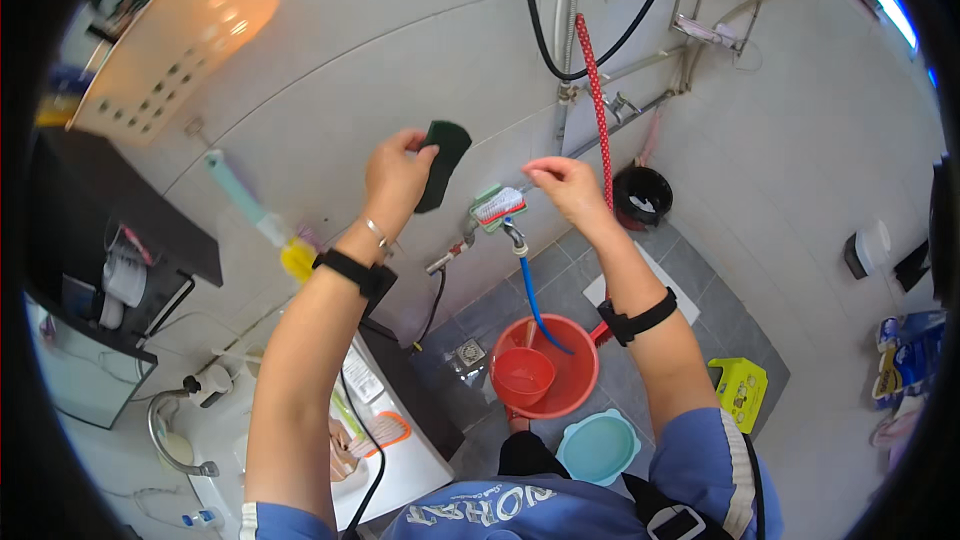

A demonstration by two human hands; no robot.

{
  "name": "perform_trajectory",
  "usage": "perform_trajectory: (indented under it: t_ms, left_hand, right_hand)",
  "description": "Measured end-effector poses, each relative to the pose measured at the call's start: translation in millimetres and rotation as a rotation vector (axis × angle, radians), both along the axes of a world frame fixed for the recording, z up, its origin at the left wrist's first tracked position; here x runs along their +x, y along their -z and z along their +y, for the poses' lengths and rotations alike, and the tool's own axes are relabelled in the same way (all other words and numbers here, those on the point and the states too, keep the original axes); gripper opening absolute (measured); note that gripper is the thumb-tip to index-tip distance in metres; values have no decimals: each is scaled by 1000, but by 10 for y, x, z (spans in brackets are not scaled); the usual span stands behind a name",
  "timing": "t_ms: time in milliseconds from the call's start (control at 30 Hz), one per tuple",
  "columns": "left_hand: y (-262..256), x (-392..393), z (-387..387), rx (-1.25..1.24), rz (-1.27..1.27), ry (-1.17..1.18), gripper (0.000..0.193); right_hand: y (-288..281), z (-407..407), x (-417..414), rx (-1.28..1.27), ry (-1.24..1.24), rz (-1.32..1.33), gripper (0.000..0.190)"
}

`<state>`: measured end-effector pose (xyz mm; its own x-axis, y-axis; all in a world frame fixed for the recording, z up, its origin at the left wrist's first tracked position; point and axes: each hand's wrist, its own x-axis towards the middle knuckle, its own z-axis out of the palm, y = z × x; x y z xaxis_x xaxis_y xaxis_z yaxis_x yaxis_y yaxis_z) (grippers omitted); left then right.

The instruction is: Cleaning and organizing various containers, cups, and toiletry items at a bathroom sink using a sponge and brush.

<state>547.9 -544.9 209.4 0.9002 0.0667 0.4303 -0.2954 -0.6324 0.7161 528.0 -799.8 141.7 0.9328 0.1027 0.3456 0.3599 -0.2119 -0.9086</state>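
A dark green scouring pad (445, 165) is pinched between the thumb and fingers of my left hand (397, 174), raised in front of the tiled wall. My right hand (566, 187) is lifted to the right of it, fingers drawn together, with nothing visible in them. Between and below the hands, a scrub brush with white bristles (500, 205) lies in a green holder above a metal tap (514, 234). From this tap a blue hose (532, 289) runs down into a red basin (580, 382) on the floor, where a red dipper (523, 376) also rests.
A washbasin (420, 457) with items on its rim stands at left, below a dark cabinet (127, 195) and an orange basket (195, 37). Near my feet are a light blue basin (598, 448) and a green stool (742, 394). A red dotted hose (594, 97) hangs beside my right hand.
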Motion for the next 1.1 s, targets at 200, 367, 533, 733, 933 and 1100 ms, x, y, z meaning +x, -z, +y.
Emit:
perform_trajectory:
  t_ms: [200,367,533,733,933,1100]
  left_hand:
    - [-73,933,-809,-55,50,-52,26]
    - [74,1474,-1304,-99,10,-66,25]
    - [226,1716,-1666,-82,-23,-116,23]
    - [435,2027,-1886,-221,-131,-113,21]
    - [494,2186,-1928,-254,-133,-70,17]
    - [422,2133,-1902,-285,-91,11,18]
  right_hand:
    - [165,-922,412,129,268,146,25]
    - [268,-1304,906,65,297,24,34]
    - [272,-1297,1299,-12,292,12,39]
    - [502,-1255,1584,35,257,7,38]
    - [820,-1251,1721,-21,293,197,35]
    - [969,-1015,1930,-98,390,137,45]
